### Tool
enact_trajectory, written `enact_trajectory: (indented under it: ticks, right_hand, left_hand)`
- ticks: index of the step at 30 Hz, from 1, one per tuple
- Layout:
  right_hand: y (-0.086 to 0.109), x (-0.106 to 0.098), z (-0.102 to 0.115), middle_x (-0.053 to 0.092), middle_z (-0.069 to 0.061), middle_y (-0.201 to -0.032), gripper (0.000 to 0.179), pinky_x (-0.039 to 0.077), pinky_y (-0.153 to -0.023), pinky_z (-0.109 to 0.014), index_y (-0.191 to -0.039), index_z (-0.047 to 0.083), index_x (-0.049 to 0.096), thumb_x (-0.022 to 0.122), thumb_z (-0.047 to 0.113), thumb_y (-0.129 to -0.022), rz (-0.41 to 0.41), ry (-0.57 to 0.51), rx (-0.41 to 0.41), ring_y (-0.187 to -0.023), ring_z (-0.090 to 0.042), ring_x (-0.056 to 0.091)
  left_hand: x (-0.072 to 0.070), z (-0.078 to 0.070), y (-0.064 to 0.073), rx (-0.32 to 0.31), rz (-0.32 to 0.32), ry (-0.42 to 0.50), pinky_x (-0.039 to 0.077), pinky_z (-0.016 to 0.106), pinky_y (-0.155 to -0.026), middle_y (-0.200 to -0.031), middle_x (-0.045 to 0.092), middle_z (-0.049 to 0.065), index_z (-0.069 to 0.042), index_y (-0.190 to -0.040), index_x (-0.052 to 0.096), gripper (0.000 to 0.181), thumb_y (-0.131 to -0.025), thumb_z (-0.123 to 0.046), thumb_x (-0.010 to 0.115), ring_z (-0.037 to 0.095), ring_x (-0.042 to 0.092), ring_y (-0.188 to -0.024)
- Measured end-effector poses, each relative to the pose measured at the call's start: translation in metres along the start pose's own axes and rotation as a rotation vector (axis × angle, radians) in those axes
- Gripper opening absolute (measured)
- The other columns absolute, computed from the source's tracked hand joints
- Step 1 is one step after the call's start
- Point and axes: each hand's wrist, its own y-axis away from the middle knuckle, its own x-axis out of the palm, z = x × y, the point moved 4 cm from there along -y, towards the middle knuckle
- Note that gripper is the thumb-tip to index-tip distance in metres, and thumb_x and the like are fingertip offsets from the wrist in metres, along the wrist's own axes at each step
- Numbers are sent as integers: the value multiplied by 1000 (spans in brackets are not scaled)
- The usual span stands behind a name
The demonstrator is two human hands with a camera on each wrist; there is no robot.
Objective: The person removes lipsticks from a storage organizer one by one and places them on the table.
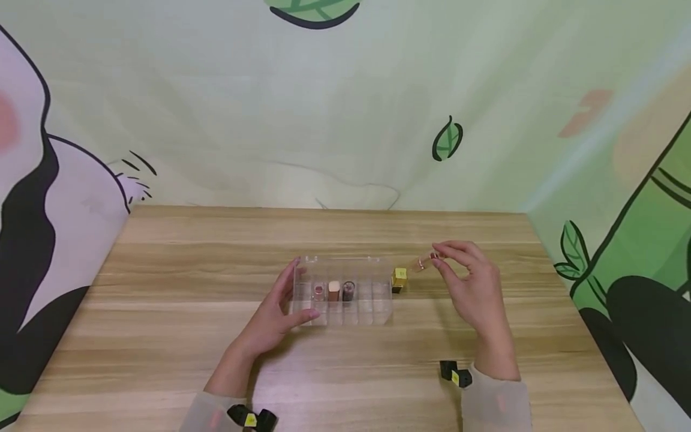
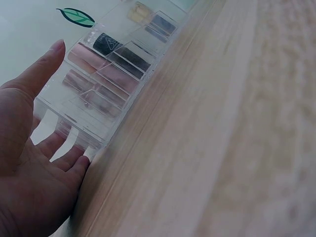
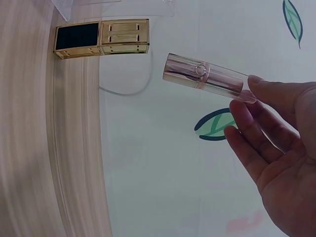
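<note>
A clear compartment organizer (image 1: 372,306) stands on the table, with several lipsticks (image 1: 334,291) upright in its left compartments. My left hand (image 1: 272,315) holds the organizer's left end, thumb at the front and fingers along the side toward the back. In the left wrist view, the fingers show through the clear plastic. To the right, my right hand (image 1: 472,285) pinches a clear lipstick tube (image 3: 207,78) by one end between thumb and index finger, in the air and tilted. A gold and black lipstick (image 3: 101,38) stands upright between the organizer and this hand.
The wooden table (image 1: 345,372) ends at the back against a printed cloth (image 1: 345,120) with leaf and panda drawings. Small black devices with yellow labels sit at the left wrist (image 1: 252,418) and the right wrist (image 1: 456,375).
</note>
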Motion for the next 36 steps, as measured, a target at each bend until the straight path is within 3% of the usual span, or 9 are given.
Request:
enact_trajectory:
  ticks: [5, 11, 17, 21, 36]
  right_hand:
    - [0, 1, -1, 73, -8, -113, 26, 44, -94, -7, -114, 6, 80, 79, 1, -89, 16, 13, 4, -104, -28, 71]
    - [1, 3, -3, 73, -8, -114, 26, 44, -93, -8, -115, 7, 79, 78, 2, -90, 46, 18, 21, -105, -29, 72]
    - [1, 6, -5, 73, -8, -115, 24, 54, -93, -31, -115, 7, 79, 77, 2, -91, 76, 35, 25, -107, -30, 71]
    - [1, 9, -7, 73, -9, -115, 24, 55, -94, -44, -114, 6, 79, 77, 2, -91, 94, 36, 21, -108, -31, 71]
    - [1, 14, -9, 74, -9, -116, 24, 56, -94, -53, -115, 5, 79, 76, 1, -92, 152, 27, 35, -112, -33, 69]
  left_hand:
    - [0, -1, 0, -4, 2, 6, 22, 54, -131, -169, 33, 3, -50, -162, 16, 106, -86, -27, 85, 30, 25, -159]
    - [0, -1, 0, 1, 4, 2, 22, 54, -131, -169, 33, 4, -39, -166, 15, 107, -87, -26, 85, 30, 25, -159]
    - [0, -2, 0, -5, 5, -4, 20, 51, -132, -169, 32, 4, -51, -162, 15, 106, -86, -26, 85, 29, 24, -159]
    - [-1, -2, 0, -8, 3, 2, 20, 50, -132, -170, 32, 3, -52, -161, 15, 106, -86, -25, 85, 27, 23, -160]
    - [-1, 0, -1, -15, -4, 0, 21, 51, -131, -169, 34, 3, -53, -161, 16, 105, -86, -25, 86, 27, 24, -159]
